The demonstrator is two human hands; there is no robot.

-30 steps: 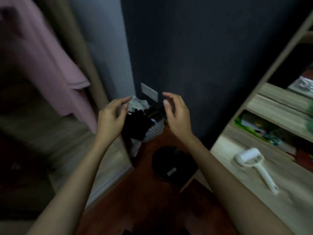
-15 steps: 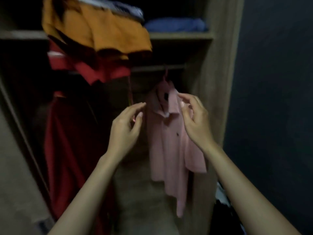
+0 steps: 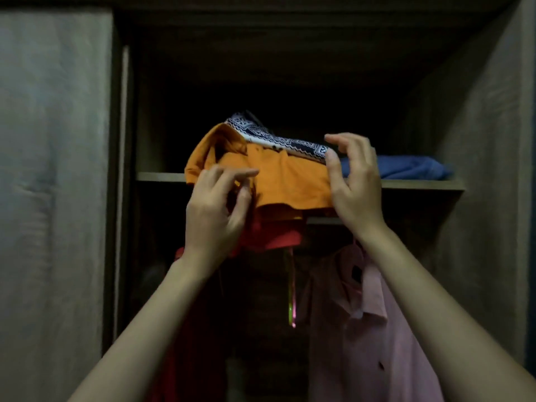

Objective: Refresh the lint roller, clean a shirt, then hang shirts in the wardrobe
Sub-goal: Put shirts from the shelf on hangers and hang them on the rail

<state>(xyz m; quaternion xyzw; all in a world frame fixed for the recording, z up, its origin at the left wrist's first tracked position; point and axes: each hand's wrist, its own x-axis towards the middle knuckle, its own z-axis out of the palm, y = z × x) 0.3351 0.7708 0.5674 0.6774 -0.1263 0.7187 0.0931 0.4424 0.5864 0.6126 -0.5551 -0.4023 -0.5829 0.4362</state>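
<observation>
An orange shirt (image 3: 290,175) lies bunched on the wardrobe shelf (image 3: 420,185) and hangs over its front edge. On top of it sits a navy-and-white patterned garment (image 3: 278,140). My left hand (image 3: 217,210) is raised at the orange shirt's lower left edge, thumb and forefinger stretched toward the cloth and holding nothing. My right hand (image 3: 353,181) is at the shirt's right edge, its fingers loosely curved and its thumb beside the cloth. A pink shirt (image 3: 362,329) hangs below on the right.
A folded blue garment (image 3: 406,169) lies on the shelf to the right. A red shirt (image 3: 272,233) hangs under the orange one. A thin green-pink strip (image 3: 291,300) dangles in the middle. The wardrobe door (image 3: 52,169) stands at the left, the side wall (image 3: 478,169) at the right.
My view swung from the floor and laundry basket to the wardrobe, then up to the shelf. Both hands rose from the pink shirt to the orange shirt.
</observation>
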